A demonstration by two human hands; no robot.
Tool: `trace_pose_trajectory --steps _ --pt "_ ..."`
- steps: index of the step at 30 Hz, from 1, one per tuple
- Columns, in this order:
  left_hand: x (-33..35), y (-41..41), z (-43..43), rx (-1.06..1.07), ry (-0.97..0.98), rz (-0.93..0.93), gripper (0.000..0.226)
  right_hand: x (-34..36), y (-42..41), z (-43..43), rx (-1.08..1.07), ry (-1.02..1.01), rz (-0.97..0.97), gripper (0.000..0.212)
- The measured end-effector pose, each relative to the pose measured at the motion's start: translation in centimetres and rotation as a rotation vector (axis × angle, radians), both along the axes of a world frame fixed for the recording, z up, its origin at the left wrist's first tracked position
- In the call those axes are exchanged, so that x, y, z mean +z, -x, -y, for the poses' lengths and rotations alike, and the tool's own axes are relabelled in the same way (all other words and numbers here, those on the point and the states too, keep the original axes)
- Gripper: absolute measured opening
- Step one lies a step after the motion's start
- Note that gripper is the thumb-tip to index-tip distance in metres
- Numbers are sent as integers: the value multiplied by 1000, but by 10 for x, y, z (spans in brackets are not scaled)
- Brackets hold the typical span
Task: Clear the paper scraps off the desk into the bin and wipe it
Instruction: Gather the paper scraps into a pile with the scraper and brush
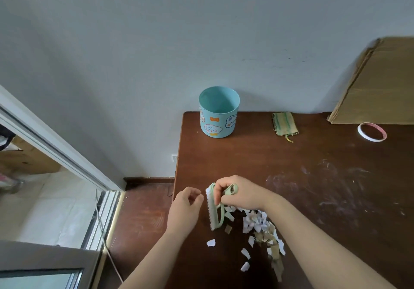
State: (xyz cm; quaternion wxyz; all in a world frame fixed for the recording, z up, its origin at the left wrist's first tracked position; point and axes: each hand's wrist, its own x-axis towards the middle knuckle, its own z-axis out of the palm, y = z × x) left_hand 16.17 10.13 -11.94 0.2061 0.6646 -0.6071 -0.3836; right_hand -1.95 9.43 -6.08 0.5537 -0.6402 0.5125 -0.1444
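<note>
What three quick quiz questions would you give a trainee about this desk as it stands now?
1. True or false: the paper scraps are already inside the blue bin.
2. Which side's fingers grip the green brush? A) the left B) the right C) neither
3. Fill in: along the back of the desk, the folded cloth lies between the bin and the ____ roll.

Key
1. False: the scraps lie heaped on the desk near its front.
2. B: the right hand holds the brush; the left hand is beside it, not on it.
3. tape
</note>
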Motion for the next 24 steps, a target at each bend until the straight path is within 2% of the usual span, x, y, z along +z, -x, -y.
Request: trace_pose_trajectory --steps 6,13,17,20,24 --pt "7 -13 -5 58 27 7 7 -16 -35 -15 204 -83 -21 23" --pt "3 6 -29 61 -15 24 7 -12 18 -16 104 -83 -85 24" --pt "4 22 -43 74 1 13 6 -6 37 -24 80 -46 -22 25" --pt "6 29 -52 101 20 -6 5 -5 29 -36 130 -53 53 25" --pt "7 31 -62 140 26 -9 7 -14 14 -57 280 -121 29 25"
